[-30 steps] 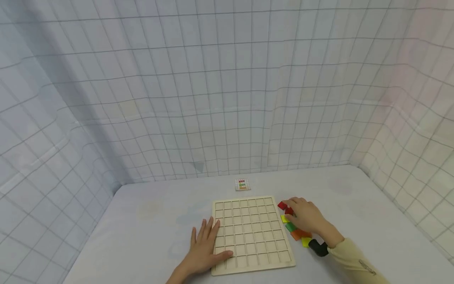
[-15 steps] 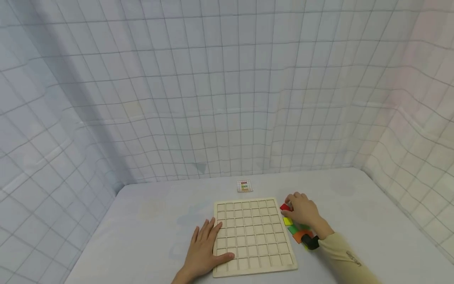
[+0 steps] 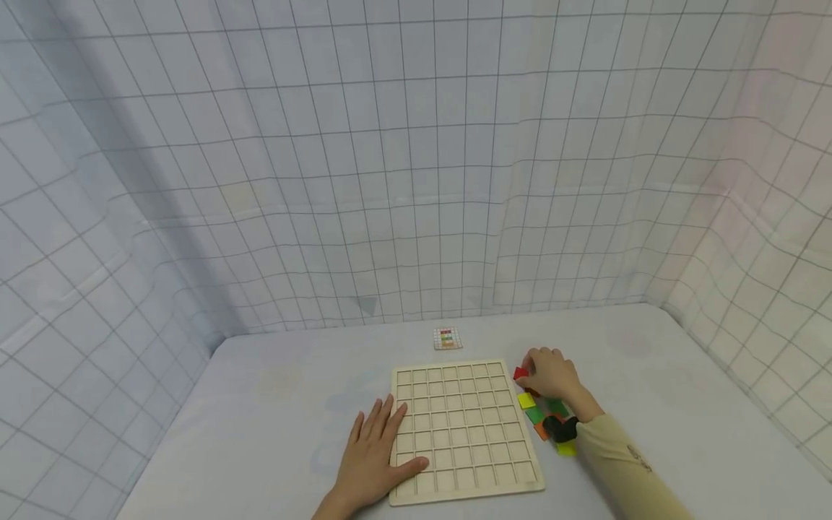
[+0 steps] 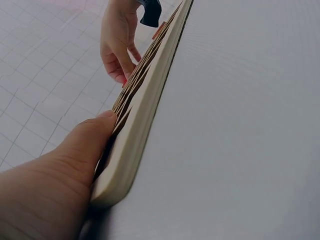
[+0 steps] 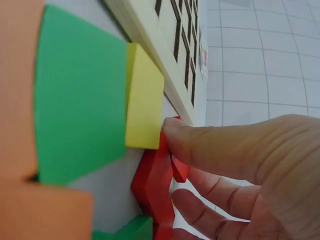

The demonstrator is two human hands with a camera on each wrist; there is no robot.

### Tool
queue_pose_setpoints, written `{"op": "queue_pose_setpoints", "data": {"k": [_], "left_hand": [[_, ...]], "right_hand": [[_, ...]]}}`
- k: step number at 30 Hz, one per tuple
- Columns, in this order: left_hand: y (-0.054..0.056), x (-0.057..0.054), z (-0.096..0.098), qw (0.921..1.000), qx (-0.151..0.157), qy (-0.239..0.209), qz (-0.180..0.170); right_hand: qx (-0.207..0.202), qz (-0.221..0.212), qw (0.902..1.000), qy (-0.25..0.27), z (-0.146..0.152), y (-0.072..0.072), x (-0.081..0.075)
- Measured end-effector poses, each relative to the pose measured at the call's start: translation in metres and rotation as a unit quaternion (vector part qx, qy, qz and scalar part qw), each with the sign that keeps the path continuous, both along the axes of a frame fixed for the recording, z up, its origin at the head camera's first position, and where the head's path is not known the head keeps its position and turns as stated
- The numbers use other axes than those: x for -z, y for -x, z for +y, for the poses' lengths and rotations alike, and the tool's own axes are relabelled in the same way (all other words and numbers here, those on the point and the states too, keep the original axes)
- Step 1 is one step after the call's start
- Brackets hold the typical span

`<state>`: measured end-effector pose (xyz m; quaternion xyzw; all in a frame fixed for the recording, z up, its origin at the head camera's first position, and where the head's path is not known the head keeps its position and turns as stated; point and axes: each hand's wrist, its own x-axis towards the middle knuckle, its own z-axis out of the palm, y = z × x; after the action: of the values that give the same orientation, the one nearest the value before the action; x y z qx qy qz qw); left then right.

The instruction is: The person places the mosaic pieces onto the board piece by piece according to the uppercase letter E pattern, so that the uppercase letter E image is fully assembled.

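Note:
My left hand (image 3: 373, 455) lies with straight, spread fingers along the left edge of a pale wooden grid board (image 3: 464, 497), thumb resting over its lower left cells. Right of the board, my right hand (image 3: 552, 375) pinches a red square tile (image 5: 179, 169) between thumb and fingers, tilted up off the table. Against it lies another red tile (image 5: 154, 182). Close by are a yellow tile (image 3: 526, 401) and a green tile (image 3: 535, 415). The wrist camera and hand partly hide the other tiles.
A small printed card (image 3: 448, 339) with a coloured grid pattern lies behind the board. More tiles, including an orange tile (image 3: 542, 431) and a second yellow tile (image 3: 567, 448), lie under the right wrist. Checked cloth (image 3: 390, 180) hangs around the white table (image 3: 279, 426).
My right hand has shifted slightly and closed its thumb and fingers on a red tile, which now tilts up. The left hand stays on the board's edge.

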<state>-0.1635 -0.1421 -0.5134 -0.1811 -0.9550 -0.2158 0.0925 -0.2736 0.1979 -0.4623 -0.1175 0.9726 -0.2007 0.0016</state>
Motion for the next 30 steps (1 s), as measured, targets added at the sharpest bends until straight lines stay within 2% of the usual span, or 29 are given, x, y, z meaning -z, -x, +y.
{"op": "queue_pose_setpoints", "data": {"k": [8, 17, 26, 30], "left_hand": [[-0.001, -0.001, 0.000, 0.9997, -0.001, 0.007, -0.024], [-0.002, -0.005, 0.001, 0.9999, -0.001, 0.003, -0.015], [-0.002, -0.006, 0.001, 0.9997, -0.002, 0.004, -0.022], [-0.002, -0.006, 0.001, 0.9998, -0.001, 0.003, -0.020]], "right_hand": [[0.018, 0.001, 0.9995, 0.027, -0.003, 0.000, 0.000], [0.021, 0.019, 0.9985, 0.047, -0.007, -0.006, -0.003], [-0.010, 0.050, 0.9979, 0.041, -0.011, -0.012, -0.006], [-0.015, 0.068, 0.9958, 0.061, -0.016, -0.015, -0.008]]}}
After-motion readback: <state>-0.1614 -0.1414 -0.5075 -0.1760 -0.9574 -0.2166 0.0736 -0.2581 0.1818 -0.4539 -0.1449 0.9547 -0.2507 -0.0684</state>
